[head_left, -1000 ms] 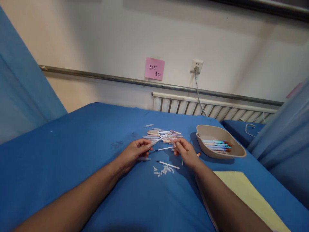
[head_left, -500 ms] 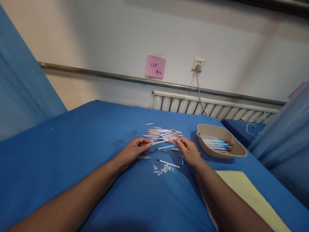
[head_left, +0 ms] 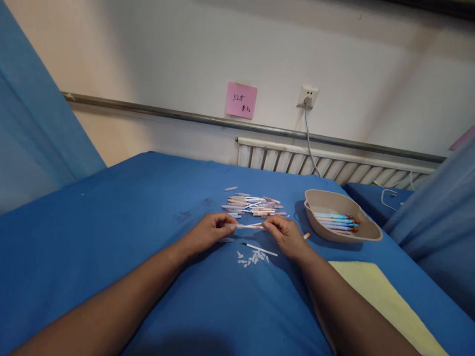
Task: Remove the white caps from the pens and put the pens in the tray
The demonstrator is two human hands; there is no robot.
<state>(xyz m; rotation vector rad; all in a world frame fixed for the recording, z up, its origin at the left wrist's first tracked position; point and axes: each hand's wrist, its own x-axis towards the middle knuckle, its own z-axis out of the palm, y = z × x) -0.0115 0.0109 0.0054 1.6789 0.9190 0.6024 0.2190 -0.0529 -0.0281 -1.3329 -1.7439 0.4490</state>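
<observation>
My left hand (head_left: 214,231) is closed in a pinch on the left end of a thin white pen refill (head_left: 245,226). My right hand (head_left: 286,236) pinches a pinkish pen barrel (head_left: 258,227) at the other end, level with it. The two parts lie in line between my fingertips; exactly where they meet is too small to tell. Just beyond my hands lies a pile of pen barrels and white refills (head_left: 252,205). Nearer to me are a loose refill with a dark tip (head_left: 260,248) and several small whitish tips (head_left: 254,258). A greyish barrel (head_left: 225,240) is partly under my left hand.
On the right stands a beige basin (head_left: 343,237) holding several assembled-looking pens (head_left: 336,222). A yellow cloth or pad (head_left: 374,287) lies by my right forearm. Blue sheeting (head_left: 166,183) covers the surface. Behind it are a radiator (head_left: 282,159) and a wall socket (head_left: 308,97).
My hands have come slightly lower and toward me with the pen parts. The pinkish barrel and white refill are now more nearly in one level line.
</observation>
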